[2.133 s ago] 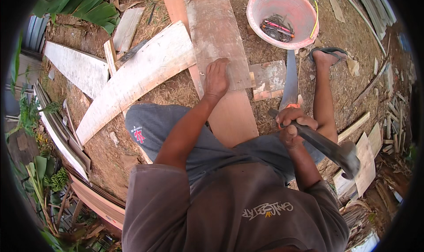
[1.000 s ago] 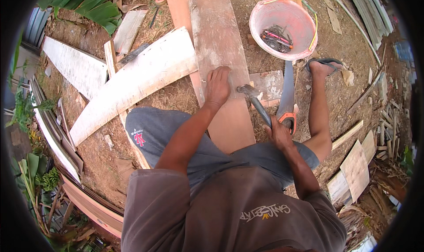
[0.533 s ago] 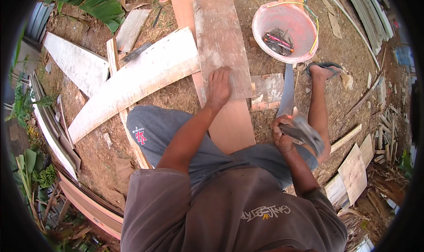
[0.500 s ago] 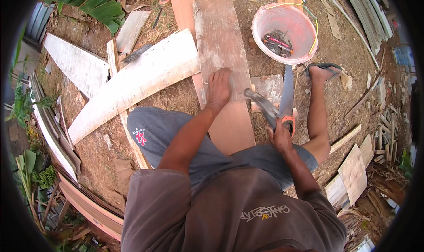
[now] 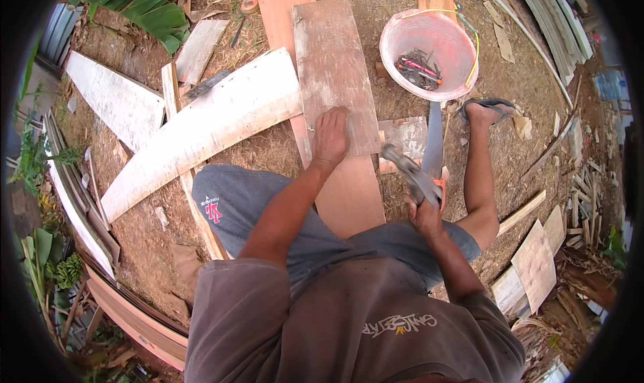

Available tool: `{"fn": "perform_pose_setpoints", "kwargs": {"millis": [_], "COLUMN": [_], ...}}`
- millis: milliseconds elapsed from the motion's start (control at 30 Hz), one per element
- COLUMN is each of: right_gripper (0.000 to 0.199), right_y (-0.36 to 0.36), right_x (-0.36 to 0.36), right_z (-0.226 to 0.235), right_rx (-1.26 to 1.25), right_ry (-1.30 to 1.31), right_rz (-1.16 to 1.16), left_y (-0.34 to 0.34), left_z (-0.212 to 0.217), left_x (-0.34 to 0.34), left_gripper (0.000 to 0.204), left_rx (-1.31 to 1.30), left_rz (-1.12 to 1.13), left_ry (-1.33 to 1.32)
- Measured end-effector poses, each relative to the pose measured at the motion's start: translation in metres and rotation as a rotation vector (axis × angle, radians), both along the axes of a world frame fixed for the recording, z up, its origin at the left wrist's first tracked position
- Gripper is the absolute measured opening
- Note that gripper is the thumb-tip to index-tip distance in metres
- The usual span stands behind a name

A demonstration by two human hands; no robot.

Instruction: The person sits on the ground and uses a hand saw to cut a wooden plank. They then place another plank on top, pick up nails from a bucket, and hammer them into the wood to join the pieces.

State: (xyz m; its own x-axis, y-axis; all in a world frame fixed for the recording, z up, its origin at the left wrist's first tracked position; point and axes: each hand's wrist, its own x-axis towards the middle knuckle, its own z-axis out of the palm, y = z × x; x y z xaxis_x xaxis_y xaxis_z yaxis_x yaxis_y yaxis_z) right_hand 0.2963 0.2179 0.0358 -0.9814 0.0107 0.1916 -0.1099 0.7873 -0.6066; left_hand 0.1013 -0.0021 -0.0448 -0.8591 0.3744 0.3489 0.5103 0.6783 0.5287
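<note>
My left hand (image 5: 331, 134) rests on the near part of a weathered brown board (image 5: 335, 54), its fingers curled and pressed together. Whatever lies under those fingers, if anything, is hidden. In my right hand (image 5: 425, 216) is a hammer (image 5: 410, 171), gripped by its handle, its metal head held right of the board's near end. The weathered board lies on a longer, smooth reddish plank (image 5: 349, 195). A handsaw (image 5: 433, 141) with an orange handle lies behind the hammer, close to my right hand.
A pinkish bucket (image 5: 389, 61) holding nails and a pink-and-orange tool stands beyond the saw. A curved white board (image 5: 208, 131) lies to the left, touching the weathered board. Thin wood sheets (image 5: 534, 262) lie at right. A tape measure (image 5: 249, 6) is at the far left.
The hammer has shifted right and toward me, its head now farther from the board's edge. My left hand has stayed in place on the board.
</note>
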Motion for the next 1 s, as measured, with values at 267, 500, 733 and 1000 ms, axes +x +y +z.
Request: {"fn": "perform_pose_setpoints", "kwargs": {"millis": [267, 500, 733, 1000], "right_gripper": [0.033, 0.031, 0.036, 0.039], "right_y": [-0.002, -0.004, -0.009, -0.006], "right_x": [0.014, 0.004, 0.014, 0.018], "right_z": [0.03, 0.012, 0.029, 0.007], "right_rx": [-0.217, 0.035, -0.142, -0.026], "right_ry": [-0.106, -0.321, -0.363, -0.628], "right_rz": [-0.155, -0.087, -0.173, -0.145], "left_y": [0.001, 0.001, 0.001, -0.001], "left_z": [0.001, 0.0, -0.005, 0.0], "left_x": [0.0, 0.004, 0.003, 0.002], "left_gripper": [0.038, 0.04, 0.042, 0.043], "left_rx": [-0.008, 0.058, 0.063, 0.086], "left_rz": [0.0, -0.002, -0.007, -0.005], "left_ry": [0.021, 0.01, 0.016, 0.016]}}
